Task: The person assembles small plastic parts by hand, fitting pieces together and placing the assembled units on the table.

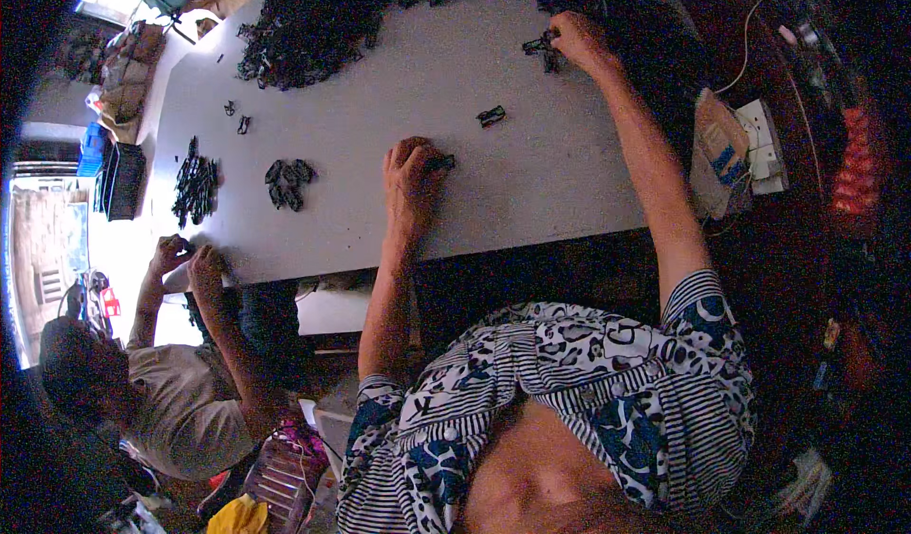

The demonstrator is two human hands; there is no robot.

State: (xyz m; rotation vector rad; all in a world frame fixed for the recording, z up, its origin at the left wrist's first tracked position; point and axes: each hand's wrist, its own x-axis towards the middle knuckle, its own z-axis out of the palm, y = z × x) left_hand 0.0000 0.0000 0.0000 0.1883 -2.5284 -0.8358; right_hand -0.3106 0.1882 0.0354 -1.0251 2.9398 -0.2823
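Workshop, likely: black parts (308, 36) heaped on worktable (356, 131), co-worker (190, 415) alongside.

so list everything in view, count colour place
Table: 1, pale grey, centre
Heap of plastic parts: 1, black, table's far side
Long bundle: 1, black, table's left
Rounded cluster: 1, black, right of bundle
Loose pieces: 2, black, beyond cluster
Lone part: 1, black, between hands
Cardboard box: 1, brown, right
Cable: 1, white, upper right
Crate: 1, black, left
Co-worker: 1, beige top, left
Slatted seat: 1, pinkish, lower left
Cloth: 1, yellow, lower left
Other edge items: unclear
Shirt: 1, black-white-blue, wearer's torso
Left hand: 1, holding a black part, mid-table
Right hand: 1, holding black parts, table's far right
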